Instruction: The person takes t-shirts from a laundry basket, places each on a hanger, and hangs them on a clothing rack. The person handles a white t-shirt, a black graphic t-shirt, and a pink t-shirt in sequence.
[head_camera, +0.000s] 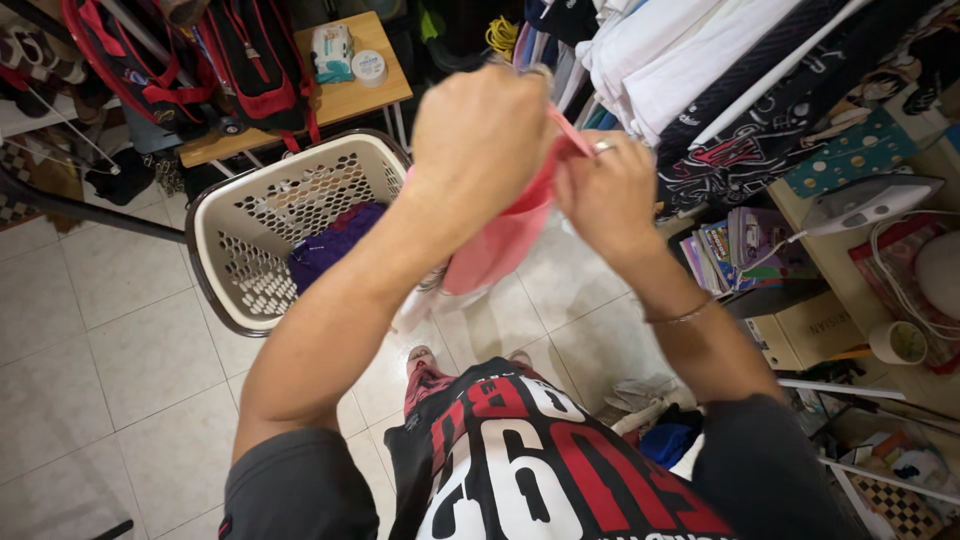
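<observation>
Head view, only one. Both hands raised in front of the chest, gripping a pink garment (505, 235) at its top edge. Left hand (478, 135) fisted, fingers clamped on the cloth; right hand (606, 190) pinching the same edge just beside it, fingers closed on it, ring visible. Garment hangs down between the forearms, above the floor, near the rim of the laundry basket (215, 235).

Step, as I read it: straightening or opening the top edge of the piece while held up. Next move likely needs the hands drawn apart along the edge without losing the pinch.

Surroundings: beige perforated basket on pale floor tiles (90, 340), purple cloth (335, 240) inside. Wooden tabletop (345, 95) behind it, with a wipes pack and a round tub. Hanging clothes (700, 60) upper right. Iron (865, 200) on a surface at right, stacked books (730, 250) below it. Cluttered, tight room.
</observation>
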